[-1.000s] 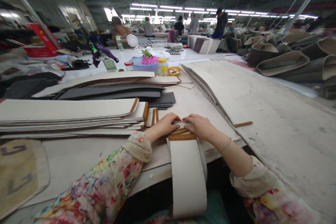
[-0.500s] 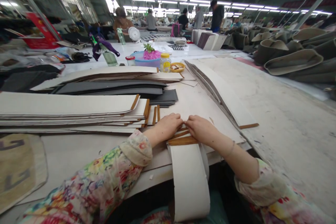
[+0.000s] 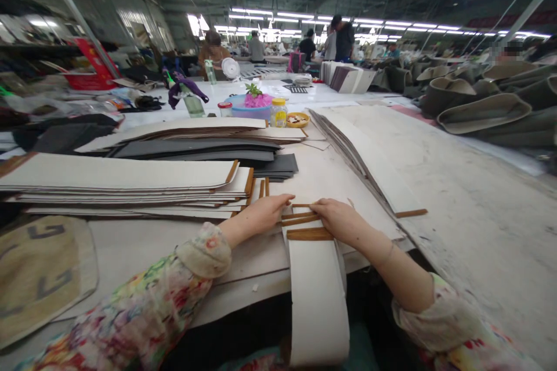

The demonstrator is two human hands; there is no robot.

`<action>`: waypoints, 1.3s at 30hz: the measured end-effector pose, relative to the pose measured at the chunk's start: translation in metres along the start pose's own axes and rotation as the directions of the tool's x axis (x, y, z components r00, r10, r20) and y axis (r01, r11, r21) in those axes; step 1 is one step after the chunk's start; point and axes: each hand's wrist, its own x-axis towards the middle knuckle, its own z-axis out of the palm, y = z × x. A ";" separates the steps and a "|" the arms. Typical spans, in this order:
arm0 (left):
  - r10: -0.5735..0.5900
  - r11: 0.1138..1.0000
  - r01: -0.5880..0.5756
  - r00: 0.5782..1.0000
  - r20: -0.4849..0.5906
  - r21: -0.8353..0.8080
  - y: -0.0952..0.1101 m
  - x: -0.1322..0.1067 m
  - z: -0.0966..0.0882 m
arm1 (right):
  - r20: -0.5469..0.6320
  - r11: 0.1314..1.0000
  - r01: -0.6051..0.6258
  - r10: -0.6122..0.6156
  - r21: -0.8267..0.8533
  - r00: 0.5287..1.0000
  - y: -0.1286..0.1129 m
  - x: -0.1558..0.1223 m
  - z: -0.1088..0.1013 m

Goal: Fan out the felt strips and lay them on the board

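Observation:
White strips [image 3: 317, 301] with brown bands at their ends overlap at the table's front edge, and the front one curls down over it. My right hand [image 3: 339, 219] pinches the right end of the farthest brown band, with the thumb hidden behind the fingers. Just left of the same strip ends is my left hand [image 3: 272, 208], its fingers stretched out toward the band's left end. Left of that hand lies a stack of white strips [image 3: 130, 173] with brown ends.
Dark grey strips [image 3: 195, 149] lie behind the stack. Farther back stand a yellow-lidded jar [image 3: 278, 112], a yellow bowl [image 3: 297, 120] and a blue basin [image 3: 243, 109]. More white strips [image 3: 369, 165] lean at the right; a beige printed piece [image 3: 47, 272] lies at the front left.
My left hand has moved left, away from my right hand, and its fingers have straightened. The hands were together at the far band; now the band shows between them. The view has shifted slightly.

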 end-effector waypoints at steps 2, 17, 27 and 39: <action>-0.064 0.992 0.051 0.991 -0.116 -0.114 0.009 -0.012 -0.007 | -0.042 0.998 -0.003 0.005 0.060 0.999 0.003 -0.001 0.002; -0.164 0.985 0.165 0.986 -0.024 0.043 0.030 -0.062 0.043 | -0.097 0.704 -0.196 0.354 0.683 0.930 0.021 0.011 0.007; -0.115 0.992 0.117 0.992 0.043 -0.049 0.039 -0.069 0.035 | 0.243 -0.130 -0.206 0.543 0.970 0.804 -0.055 -0.088 0.037; -0.152 0.196 -0.126 0.976 -0.157 -0.972 0.107 -0.091 0.042 | -0.098 0.179 -0.039 0.695 0.983 0.712 -0.098 -0.105 -0.016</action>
